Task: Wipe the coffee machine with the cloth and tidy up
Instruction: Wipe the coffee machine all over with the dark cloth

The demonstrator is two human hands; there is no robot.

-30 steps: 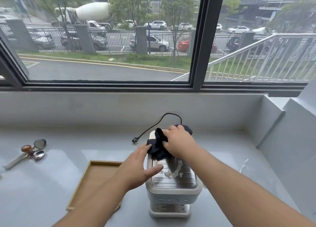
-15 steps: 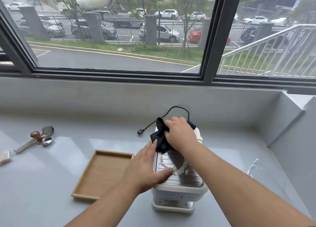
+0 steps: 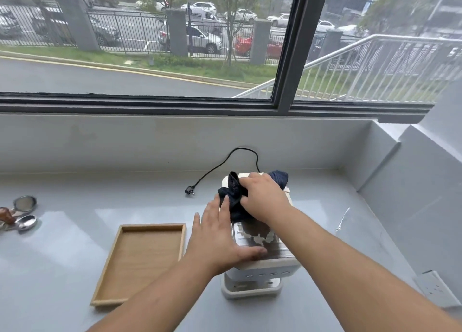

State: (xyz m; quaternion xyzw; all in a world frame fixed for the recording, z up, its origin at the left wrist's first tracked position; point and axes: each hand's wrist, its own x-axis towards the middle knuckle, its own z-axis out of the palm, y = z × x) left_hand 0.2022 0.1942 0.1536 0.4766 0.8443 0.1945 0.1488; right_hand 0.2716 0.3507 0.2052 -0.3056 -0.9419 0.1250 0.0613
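Note:
A small white coffee machine [image 3: 262, 269] stands on the grey counter, seen from above, with a slatted metal top plate. My right hand [image 3: 265, 198] presses a bunched dark blue cloth [image 3: 232, 194] onto the rear part of the machine's top. My left hand [image 3: 220, 239] lies flat against the machine's left top edge, thumb resting on the plate, fingers spread. The cloth hides the back of the top.
An empty wooden tray [image 3: 142, 259] lies left of the machine. The machine's black power cord with its plug [image 3: 189, 190] trails behind on the counter. A tamper and metal portafilter parts [image 3: 21, 215] sit at far left. A white wall socket [image 3: 435, 289] is at right.
The camera has tilted down and moved closer. My right hand has kept the cloth on the machine's rear top, shifting slightly. My left hand stays braced on the machine's left side.

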